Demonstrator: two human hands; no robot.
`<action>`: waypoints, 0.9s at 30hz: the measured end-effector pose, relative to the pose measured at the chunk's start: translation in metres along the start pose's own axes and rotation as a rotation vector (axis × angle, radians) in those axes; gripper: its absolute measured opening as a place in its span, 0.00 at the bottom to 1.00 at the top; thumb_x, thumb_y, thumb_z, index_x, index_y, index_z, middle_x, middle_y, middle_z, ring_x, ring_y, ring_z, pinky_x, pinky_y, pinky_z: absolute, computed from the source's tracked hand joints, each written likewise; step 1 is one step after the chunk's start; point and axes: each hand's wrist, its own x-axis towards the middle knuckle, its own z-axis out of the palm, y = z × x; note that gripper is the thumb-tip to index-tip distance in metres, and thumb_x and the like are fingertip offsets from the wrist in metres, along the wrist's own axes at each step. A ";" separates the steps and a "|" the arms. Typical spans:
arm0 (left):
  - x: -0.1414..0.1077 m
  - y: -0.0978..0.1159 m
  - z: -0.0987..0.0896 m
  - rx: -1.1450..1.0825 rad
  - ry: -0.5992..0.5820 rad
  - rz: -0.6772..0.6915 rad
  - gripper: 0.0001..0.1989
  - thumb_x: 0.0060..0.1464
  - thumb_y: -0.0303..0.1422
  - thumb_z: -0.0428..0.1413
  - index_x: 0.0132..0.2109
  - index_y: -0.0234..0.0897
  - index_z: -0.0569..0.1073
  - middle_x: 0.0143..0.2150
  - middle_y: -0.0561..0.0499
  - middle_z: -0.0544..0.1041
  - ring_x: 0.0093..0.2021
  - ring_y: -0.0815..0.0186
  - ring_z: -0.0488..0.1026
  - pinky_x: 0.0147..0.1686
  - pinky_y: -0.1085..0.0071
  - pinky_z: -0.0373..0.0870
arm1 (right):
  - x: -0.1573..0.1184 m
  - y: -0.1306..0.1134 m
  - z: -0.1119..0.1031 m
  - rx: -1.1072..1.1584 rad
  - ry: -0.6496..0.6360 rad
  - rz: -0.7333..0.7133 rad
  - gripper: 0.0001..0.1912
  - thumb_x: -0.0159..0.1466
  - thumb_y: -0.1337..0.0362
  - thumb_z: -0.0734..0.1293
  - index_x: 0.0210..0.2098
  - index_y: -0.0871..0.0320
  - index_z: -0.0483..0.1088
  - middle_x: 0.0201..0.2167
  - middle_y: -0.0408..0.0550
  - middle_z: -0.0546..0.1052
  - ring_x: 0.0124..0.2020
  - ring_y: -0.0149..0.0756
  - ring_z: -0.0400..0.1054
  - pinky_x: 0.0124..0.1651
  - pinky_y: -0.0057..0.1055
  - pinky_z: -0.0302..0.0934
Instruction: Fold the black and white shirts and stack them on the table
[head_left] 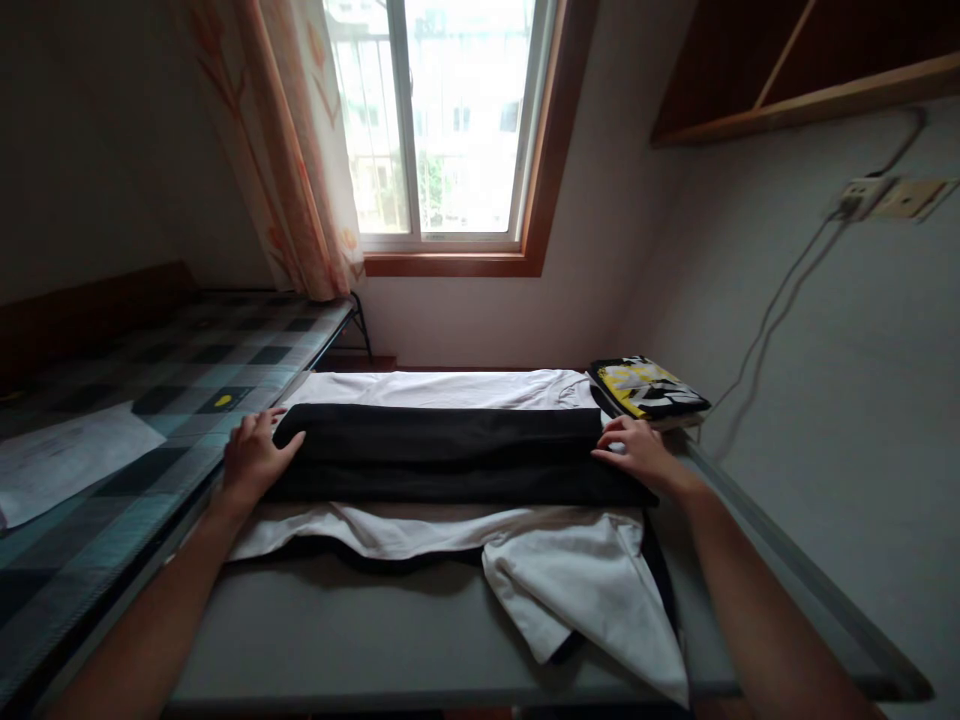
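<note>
A black folded cloth band [442, 455] lies flat and straight across a white T-shirt [442, 390]. Whether the band is part of that shirt, I cannot tell. At its left end my left hand [259, 455] grips the edge, thumb on the black cloth and fingers around the far corner. My right hand [634, 450] pinches the right end between thumb and fingers. On the near side, white cloth with a black underside lies rumpled, and a white sleeve [570, 570] spreads toward the table's front edge.
The garment rests on a long grey table [337, 640]. A folded black, yellow and white garment [649, 388] sits at the far right corner. To the left is a bed with a checked cover [255, 355] and a white paper [75, 460]. A cable [765, 320] hangs along the right wall.
</note>
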 end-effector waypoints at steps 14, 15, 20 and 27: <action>-0.057 0.107 0.002 -0.284 -0.425 0.940 0.17 0.63 0.31 0.50 0.56 0.50 0.73 0.57 0.48 0.73 0.56 0.61 0.69 0.55 0.61 0.65 | -0.001 0.008 -0.006 0.017 0.071 0.007 0.09 0.58 0.56 0.67 0.30 0.54 0.75 0.37 0.51 0.73 0.43 0.46 0.68 0.48 0.41 0.62; -0.057 0.105 0.003 -0.281 -0.421 0.926 0.16 0.63 0.32 0.50 0.55 0.49 0.74 0.56 0.48 0.73 0.55 0.61 0.69 0.55 0.61 0.65 | -0.001 0.004 -0.007 0.024 0.122 -0.041 0.09 0.59 0.56 0.66 0.32 0.54 0.74 0.37 0.51 0.72 0.43 0.45 0.68 0.48 0.41 0.61; -0.048 0.094 0.009 -0.276 -0.354 0.821 0.15 0.62 0.35 0.51 0.54 0.45 0.75 0.51 0.46 0.76 0.49 0.62 0.72 0.50 0.62 0.66 | 0.000 -0.019 0.001 -0.090 0.215 -0.172 0.10 0.57 0.60 0.67 0.39 0.52 0.72 0.43 0.51 0.71 0.47 0.48 0.64 0.51 0.46 0.57; -0.032 0.073 0.006 -0.186 -0.344 0.789 0.11 0.62 0.36 0.52 0.45 0.43 0.79 0.43 0.48 0.78 0.42 0.63 0.73 0.45 0.64 0.65 | 0.004 -0.041 0.009 -0.254 0.195 -0.220 0.11 0.59 0.69 0.62 0.39 0.54 0.73 0.40 0.52 0.75 0.46 0.49 0.64 0.52 0.49 0.50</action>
